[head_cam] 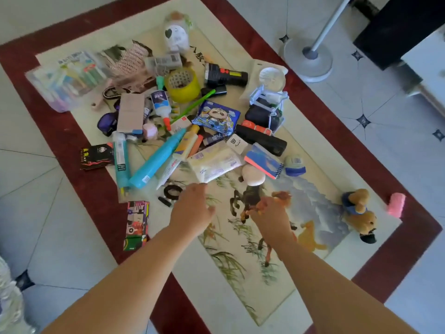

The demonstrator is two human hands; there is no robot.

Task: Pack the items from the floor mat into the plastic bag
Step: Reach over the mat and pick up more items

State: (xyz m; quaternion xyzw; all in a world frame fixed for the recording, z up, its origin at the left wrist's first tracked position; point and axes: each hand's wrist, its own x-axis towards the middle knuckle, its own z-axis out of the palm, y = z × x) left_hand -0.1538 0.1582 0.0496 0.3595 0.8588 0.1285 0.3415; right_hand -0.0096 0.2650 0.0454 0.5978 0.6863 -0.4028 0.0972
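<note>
A cream floor mat (pixel 240 273) with a dark red border carries a heap of small items. Among them are a white tissue pack (pixel 214 162), a teal tube (pixel 156 160), a spiral notebook (pixel 263 160), a blue snack packet (pixel 216 118), a yellow tape roll (pixel 183 84) and a black torch (pixel 226 75). My left hand (pixel 192 209) reaches forward, fingertips at the near corner of the tissue pack, holding nothing. My right hand (pixel 272 214) hovers over the mat just below a white round object (pixel 252 175), fingers pointing down and empty. Crinkled translucent plastic (pixel 8 297) shows at the lower left edge.
A plush dog (pixel 358 213) and a pink object (pixel 396 204) lie at the mat's right corner. A colourful box (pixel 137 224) and a black box (pixel 97 156) sit on the left border. A white fan base (pixel 310 61) and dark furniture (pixel 397 27) stand on the tiles beyond.
</note>
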